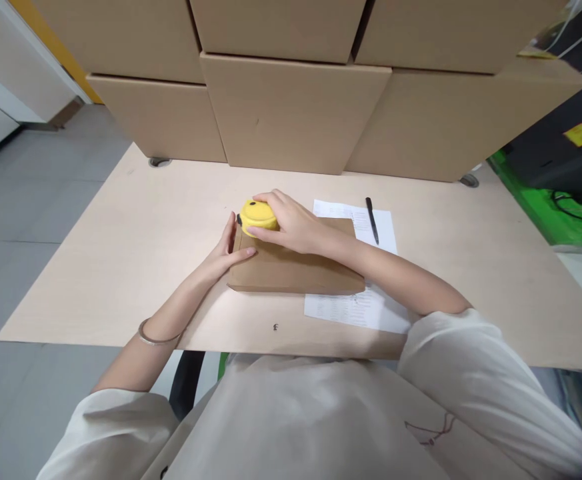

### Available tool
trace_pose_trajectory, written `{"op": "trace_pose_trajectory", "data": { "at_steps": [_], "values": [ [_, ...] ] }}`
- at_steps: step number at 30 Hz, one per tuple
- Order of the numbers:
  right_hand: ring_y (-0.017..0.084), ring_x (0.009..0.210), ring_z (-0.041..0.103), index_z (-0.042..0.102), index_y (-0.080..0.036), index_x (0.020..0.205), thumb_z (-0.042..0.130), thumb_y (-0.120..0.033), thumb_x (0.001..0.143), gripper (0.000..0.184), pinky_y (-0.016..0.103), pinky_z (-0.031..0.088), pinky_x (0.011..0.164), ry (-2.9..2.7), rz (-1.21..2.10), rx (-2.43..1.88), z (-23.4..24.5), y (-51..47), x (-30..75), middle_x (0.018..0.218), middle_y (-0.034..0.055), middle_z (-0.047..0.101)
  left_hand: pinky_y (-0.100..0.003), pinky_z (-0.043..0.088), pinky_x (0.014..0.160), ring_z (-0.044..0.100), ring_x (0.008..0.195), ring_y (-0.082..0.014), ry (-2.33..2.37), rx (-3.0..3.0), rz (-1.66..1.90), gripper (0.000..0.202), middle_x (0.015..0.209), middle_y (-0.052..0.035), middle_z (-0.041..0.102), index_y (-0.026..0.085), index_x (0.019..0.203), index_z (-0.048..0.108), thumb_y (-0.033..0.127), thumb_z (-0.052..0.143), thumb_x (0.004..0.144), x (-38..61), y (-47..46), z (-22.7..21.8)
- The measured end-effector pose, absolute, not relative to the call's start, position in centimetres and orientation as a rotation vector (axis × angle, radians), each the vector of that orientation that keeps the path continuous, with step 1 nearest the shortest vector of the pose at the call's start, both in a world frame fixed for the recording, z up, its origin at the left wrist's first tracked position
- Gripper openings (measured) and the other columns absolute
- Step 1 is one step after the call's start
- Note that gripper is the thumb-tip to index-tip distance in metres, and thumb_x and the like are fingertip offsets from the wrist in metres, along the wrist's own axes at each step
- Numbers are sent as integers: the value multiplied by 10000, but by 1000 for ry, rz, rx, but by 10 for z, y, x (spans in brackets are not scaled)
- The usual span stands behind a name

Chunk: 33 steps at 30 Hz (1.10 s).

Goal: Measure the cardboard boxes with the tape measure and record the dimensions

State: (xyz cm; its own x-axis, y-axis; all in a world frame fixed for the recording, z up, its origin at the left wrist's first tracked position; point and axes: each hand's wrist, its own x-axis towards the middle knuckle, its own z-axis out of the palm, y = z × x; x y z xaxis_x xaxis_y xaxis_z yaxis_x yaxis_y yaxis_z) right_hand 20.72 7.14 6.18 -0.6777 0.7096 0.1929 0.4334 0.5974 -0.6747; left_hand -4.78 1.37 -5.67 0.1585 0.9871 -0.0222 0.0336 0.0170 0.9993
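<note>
The right hand (pixel 291 223) curls its fingers around a yellow tape (pixel 257 216) at the box's (pixel 295 267) ten o'clock corner. The left hand (pixel 223 253) lies flat and spread against the box's nine o'clock edge, thumb on top. The flat box rests on a paper (pixel 365 300), with a pen (pixel 372 220) at two o'clock. All sit on a pale desk (pixel 121 267); stacked cartons (pixel 295 113) rise at twelve, grey floor (pixel 21 213) lies at nine.

A pale wooden counter (pixel 121 267) stands on grey floor (pixel 15 207); stacked cardboard boxes (pixel 291 113) line its far edge; green surface (pixel 545 207) right.
</note>
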Motion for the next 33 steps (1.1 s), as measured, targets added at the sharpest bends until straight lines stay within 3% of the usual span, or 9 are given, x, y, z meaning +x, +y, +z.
{"op": "trace_pose_trajectory", "data": {
  "at_steps": [5, 12, 14, 17, 21, 24, 27, 30, 33],
  "values": [
    [489, 1440, 717, 671, -196, 1609, 771, -631, 1075, 696, 712, 549, 1289, -2392, 586, -1053, 41, 52, 246, 1539, 249, 759, -713, 345, 1532, 267, 1925, -526, 1153, 1194, 937, 1606, 2106, -153, 192, 372, 2022, 21, 679, 1049, 827, -48, 10, -43],
    [492, 1623, 638, 625, -156, 1629, 783, -690, 1036, 813, 711, 441, 1408, -2271, 613, -1138, 42, 43, 276, 1720, 295, 694, -694, 437, 1498, 366, 1887, -540, 1107, 1142, 905, 1483, 2066, -129, 347, 388, 2018, 149, 643, 1039, 860, -44, 5, -24],
    [465, 1535, 706, 673, -154, 1511, 618, -649, 1128, 628, 642, 564, 1279, -2079, 611, -1338, 54, 55, 306, 1647, 303, 732, -681, 444, 1499, 370, 1886, -537, 1115, 1114, 902, 1459, 2073, -113, 335, 398, 2016, 168, 619, 1036, 864, -43, 5, -22],
    [466, 1236, 813, 749, -217, 1171, 490, -536, 1215, 413, 594, 605, 1098, -1929, 430, -1972, 61, 77, 359, 1214, 266, 853, -680, 450, 1498, 366, 1887, -537, 1119, 1109, 899, 1425, 2078, -95, 325, 409, 2013, 184, 592, 1023, 876, -44, 5, -21],
    [490, 1243, 809, 703, -237, 856, 476, -544, 1237, 539, 538, 582, 1029, -2054, 489, -2423, 36, 94, 402, 1144, 295, 854, -682, 464, 1488, 384, 1877, -545, 1115, 1125, 895, 1419, 2067, -107, 354, 404, 2012, 195, 587, 1027, 876, -45, 6, -22],
    [424, 1156, 805, 680, -245, 793, 623, -468, 1182, 451, 476, 560, 991, -2069, 565, -2363, 10, 94, 415, 1022, 223, 847, -682, 484, 1477, 410, 1861, -557, 1116, 1129, 897, 1457, 2051, -121, 389, 394, 2014, 186, 593, 1042, 853, -45, 7, -23],
    [307, 853, 710, 649, -251, 744, 687, -395, 1138, 421, 402, 533, 846, -1911, 774, -2086, -6, 95, 427, 783, 112, 730, -678, 509, 1464, 412, 1859, -558, 1125, 1122, 884, 1472, 2054, -116, 383, 397, 2018, 135, 608, 1026, 865, -45, 6, -21],
    [194, 601, 522, 628, -260, 810, 688, -563, 1142, 453, 324, 466, 627, -1658, 1009, -1798, -16, 99, 436, 662, 24, 597, -670, 508, 1469, 403, 1868, -545, 1134, 1151, 854, 1396, 2071, -92, 347, 416, 2018, 117, 605, 975, 933, -46, 5, -21],
    [126, 493, 463, 571, -276, 804, 1022, -703, 825, 621, 260, 382, 485, -1409, 1172, -1450, -27, 102, 435, 596, -17, 593, -684, 503, 1470, 410, 1865, -542, 1117, 1174, 844, 1364, 2078, -76, 333, 436, 2015, 108, 617, 949, 956, -48, 5, -22]
  ]
}}
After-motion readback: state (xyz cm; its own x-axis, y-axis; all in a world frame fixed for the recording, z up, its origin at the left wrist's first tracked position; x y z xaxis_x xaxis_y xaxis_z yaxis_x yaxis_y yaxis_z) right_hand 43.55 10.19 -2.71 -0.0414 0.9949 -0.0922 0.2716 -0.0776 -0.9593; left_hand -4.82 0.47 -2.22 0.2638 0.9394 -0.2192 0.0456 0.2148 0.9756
